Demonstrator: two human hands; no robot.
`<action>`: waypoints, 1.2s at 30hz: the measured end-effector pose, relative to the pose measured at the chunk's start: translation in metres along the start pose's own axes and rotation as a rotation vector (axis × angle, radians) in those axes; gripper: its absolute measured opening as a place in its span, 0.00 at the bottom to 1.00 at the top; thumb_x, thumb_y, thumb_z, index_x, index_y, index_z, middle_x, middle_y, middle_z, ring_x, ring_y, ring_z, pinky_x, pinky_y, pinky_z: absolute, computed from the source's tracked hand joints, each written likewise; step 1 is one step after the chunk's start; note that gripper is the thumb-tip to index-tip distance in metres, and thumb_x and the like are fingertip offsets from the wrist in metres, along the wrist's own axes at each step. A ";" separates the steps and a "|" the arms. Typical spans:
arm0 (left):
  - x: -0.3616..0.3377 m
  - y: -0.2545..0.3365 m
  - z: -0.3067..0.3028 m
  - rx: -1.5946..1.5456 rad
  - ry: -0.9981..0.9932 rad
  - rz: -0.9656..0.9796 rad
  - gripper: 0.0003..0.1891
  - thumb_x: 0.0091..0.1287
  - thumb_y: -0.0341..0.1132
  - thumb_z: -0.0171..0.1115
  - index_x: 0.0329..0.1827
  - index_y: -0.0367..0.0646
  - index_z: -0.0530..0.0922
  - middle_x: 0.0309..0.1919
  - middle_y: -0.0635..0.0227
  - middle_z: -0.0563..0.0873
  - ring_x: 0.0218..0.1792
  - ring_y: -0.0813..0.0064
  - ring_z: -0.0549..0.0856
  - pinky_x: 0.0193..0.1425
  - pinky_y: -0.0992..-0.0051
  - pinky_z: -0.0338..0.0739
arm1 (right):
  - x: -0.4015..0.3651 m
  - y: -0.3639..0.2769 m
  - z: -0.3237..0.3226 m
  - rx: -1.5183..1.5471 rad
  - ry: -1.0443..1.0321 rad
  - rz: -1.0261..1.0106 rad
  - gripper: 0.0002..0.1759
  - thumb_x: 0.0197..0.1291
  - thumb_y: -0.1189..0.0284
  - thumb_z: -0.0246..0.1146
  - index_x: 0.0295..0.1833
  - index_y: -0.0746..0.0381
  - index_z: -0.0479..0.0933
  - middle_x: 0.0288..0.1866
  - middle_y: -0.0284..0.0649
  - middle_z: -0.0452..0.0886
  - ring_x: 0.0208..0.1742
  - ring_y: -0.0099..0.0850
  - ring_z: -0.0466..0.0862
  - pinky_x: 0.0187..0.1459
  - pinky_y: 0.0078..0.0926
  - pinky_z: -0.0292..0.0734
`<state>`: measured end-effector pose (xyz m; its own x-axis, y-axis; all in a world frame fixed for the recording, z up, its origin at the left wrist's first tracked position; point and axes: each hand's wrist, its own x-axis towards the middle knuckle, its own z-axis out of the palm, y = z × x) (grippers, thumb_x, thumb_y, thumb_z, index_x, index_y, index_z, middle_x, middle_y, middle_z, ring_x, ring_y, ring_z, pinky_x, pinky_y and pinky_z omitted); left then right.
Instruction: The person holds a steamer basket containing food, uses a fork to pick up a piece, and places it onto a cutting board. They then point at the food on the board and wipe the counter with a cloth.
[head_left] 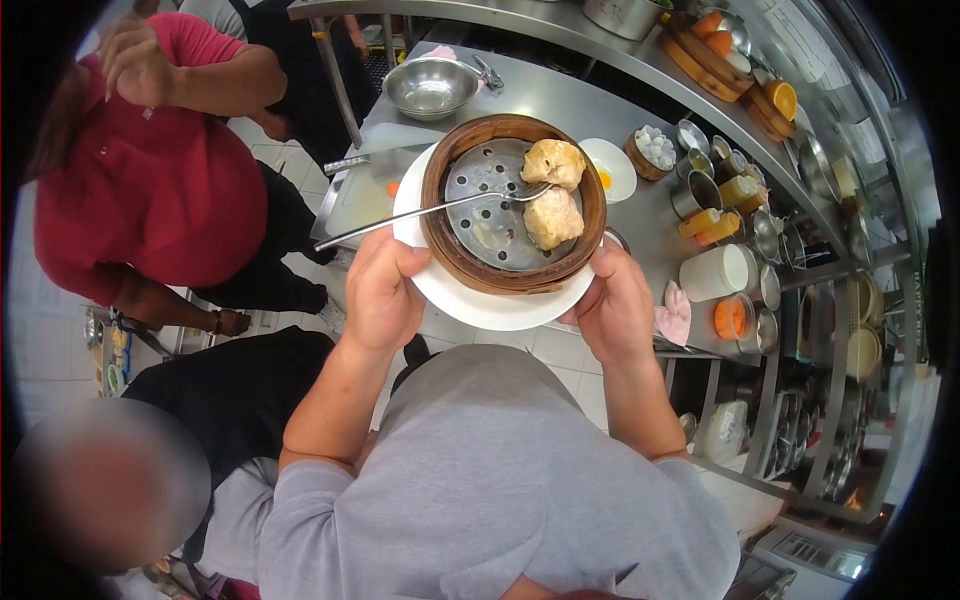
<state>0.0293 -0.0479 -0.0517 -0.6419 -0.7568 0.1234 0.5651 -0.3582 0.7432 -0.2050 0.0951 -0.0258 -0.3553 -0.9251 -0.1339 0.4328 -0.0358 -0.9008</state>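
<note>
Both my hands hold up a white plate that carries a round bamboo steamer basket. My left hand grips the plate's left edge, thumb on top. On the right edge, my right hand closes round the rim, its fingers partly hidden beneath. Inside the basket, two pale dumplings sit at the right on a perforated metal disc. A long metal fork lies across the basket, its head between the dumplings and its handle sticking out past the left rim.
A steel counter lies beyond the plate, with a metal bowl, a white bowl with yolk, a knife, bottles and containers. A shelf overhangs it. Two people stand at the left, one in a red shirt.
</note>
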 end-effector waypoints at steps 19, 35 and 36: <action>-0.021 -0.015 0.024 -0.015 0.080 -0.053 0.48 0.58 0.24 0.69 0.87 0.35 0.64 0.74 0.61 0.82 0.74 0.67 0.81 0.83 0.66 0.70 | 0.020 0.012 -0.014 0.085 0.105 -0.058 0.18 0.84 0.71 0.52 0.62 0.71 0.82 0.58 0.45 0.89 0.57 0.31 0.89 0.61 0.34 0.86; -0.028 -0.025 0.015 -0.079 0.134 -0.072 0.44 0.59 0.17 0.55 0.86 0.37 0.65 0.73 0.60 0.82 0.73 0.63 0.82 0.82 0.61 0.74 | 0.023 0.017 -0.004 -0.046 0.128 -0.063 0.17 0.85 0.60 0.57 0.55 0.62 0.83 0.39 0.32 0.87 0.32 0.19 0.84 0.29 0.21 0.76; -0.027 -0.024 0.014 -0.100 0.123 -0.089 0.43 0.60 0.17 0.54 0.86 0.37 0.66 0.73 0.60 0.82 0.73 0.63 0.82 0.82 0.61 0.74 | 0.023 0.017 -0.004 -0.058 0.124 -0.064 0.17 0.85 0.59 0.57 0.54 0.62 0.83 0.38 0.31 0.86 0.31 0.19 0.84 0.28 0.21 0.76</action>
<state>0.0253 -0.0110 -0.0635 -0.6268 -0.7788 -0.0257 0.5617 -0.4744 0.6779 -0.2092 0.0752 -0.0457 -0.4815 -0.8678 -0.1224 0.3586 -0.0677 -0.9310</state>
